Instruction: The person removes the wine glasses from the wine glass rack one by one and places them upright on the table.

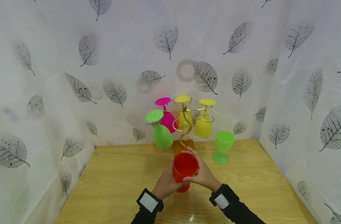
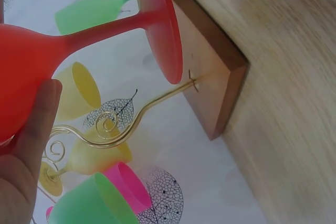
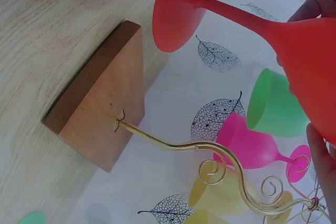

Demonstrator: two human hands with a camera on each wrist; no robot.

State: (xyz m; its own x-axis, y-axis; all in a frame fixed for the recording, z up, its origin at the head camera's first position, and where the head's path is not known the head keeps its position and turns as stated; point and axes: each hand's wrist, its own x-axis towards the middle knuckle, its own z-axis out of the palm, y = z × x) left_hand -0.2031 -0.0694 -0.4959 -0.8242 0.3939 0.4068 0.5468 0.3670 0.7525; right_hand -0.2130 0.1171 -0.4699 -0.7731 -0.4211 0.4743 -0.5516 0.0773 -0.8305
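Observation:
A red plastic goblet (image 1: pixel 185 166) is upright in front of me, its open mouth facing up toward the head camera. My left hand (image 1: pixel 167 183) grips its bowl from the left, while my right hand (image 1: pixel 204 175) holds the same bowl from the right. Both wrist views show the goblet's stem and round red foot (image 2: pixel 164 30) raised above the tabletop. Just behind it stands a gold wire stemware rack (image 1: pixel 187 126) on a wooden base (image 3: pixel 110 95). Upside down on its loops hang a green goblet (image 1: pixel 162 137), a pink goblet (image 1: pixel 168 121) and two yellow goblets (image 1: pixel 203 126).
Right of the rack, another green goblet (image 1: pixel 224 141) stands upright on the wood-grain table (image 1: pixel 117 183). A white leaf-print curtain (image 1: pixel 131 46) surrounds the table at the back and sides.

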